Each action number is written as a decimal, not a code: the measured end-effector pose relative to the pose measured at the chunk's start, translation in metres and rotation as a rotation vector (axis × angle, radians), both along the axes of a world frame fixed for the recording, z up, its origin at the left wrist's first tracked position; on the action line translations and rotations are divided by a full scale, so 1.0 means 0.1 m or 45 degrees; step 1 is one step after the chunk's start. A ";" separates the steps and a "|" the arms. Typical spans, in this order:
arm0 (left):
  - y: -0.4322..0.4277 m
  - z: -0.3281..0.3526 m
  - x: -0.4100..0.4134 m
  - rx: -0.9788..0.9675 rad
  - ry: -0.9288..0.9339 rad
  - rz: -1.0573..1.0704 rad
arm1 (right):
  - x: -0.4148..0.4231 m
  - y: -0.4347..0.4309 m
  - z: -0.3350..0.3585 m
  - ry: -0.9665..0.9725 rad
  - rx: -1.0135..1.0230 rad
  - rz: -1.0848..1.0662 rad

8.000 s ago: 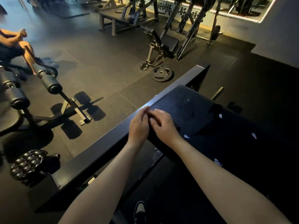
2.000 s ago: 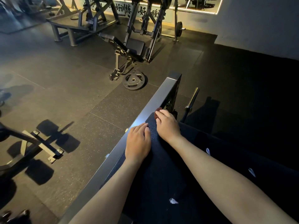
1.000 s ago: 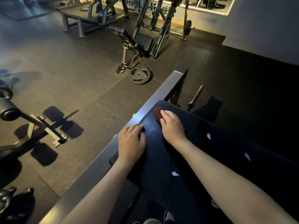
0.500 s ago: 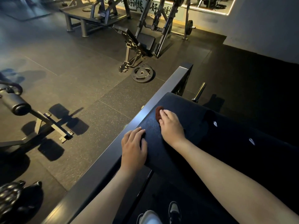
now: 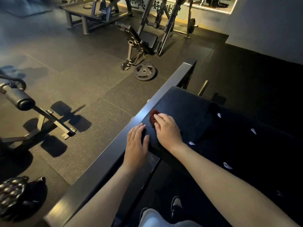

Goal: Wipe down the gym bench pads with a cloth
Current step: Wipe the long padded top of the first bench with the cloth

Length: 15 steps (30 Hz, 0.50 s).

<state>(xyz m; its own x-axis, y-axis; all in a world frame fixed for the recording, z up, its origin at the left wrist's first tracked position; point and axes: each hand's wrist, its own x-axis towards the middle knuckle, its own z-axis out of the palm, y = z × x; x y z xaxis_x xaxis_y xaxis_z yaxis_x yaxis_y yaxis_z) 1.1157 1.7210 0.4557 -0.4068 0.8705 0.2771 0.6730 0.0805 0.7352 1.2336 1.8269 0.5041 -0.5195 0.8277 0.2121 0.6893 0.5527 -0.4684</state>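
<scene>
**A:** What is happening on the bench pad [image 5: 188, 105]?

**B:** A person is leaning over it, the left hand [image 5: 136, 145] lying flat, fingers apart, on its near edge at seven o'clock.

**A:** And the right hand [image 5: 168, 131]?

**B:** It is pressing a dark red cloth [image 5: 152, 116] under loosely laid fingers, by the pad's nine o'clock edge.

**A:** How far along is the job looking?

**B:** Mid-wipe, apparently; the darker stretch toward three o'clock is likely waiting.
</scene>
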 end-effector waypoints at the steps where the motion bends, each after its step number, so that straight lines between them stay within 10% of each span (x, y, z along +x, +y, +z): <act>1: -0.02 -0.02 0.00 0.031 -0.017 -0.003 | -0.02 -0.13 -0.01 0.019 -0.006 0.062; 15: -0.18 0.03 0.07 0.071 -0.410 0.058 | 0.00 -0.36 -0.01 0.068 -0.057 0.073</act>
